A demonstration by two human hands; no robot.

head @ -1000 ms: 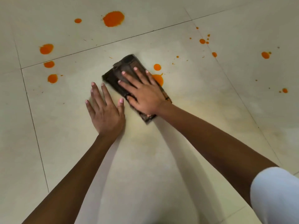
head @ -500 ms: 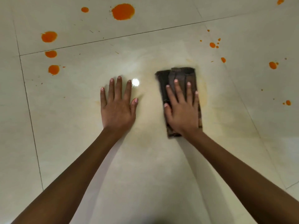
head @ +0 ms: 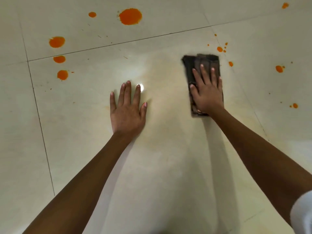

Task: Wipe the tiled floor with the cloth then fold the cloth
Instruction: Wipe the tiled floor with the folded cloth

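While the left hand (head: 127,112) lies flat on the tiled floor (head: 168,166), fingers spread, gripping nothing, the right hand (head: 206,92) presses palm-down on the cloth (head: 201,62), fingers extended, not curled around it. Cloth is dark, folded to a narrow rectangle, near the tile's far right corner. Orange spots (head: 130,16) sit beyond the far grout line and right of the cloth. White sleeve (head: 302,213) at the lower right edge.

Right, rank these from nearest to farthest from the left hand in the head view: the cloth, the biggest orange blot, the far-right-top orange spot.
1. Cloth, to its right, under the right hand.
2. Biggest orange blot, straight ahead.
3. Orange spot, top right corner.
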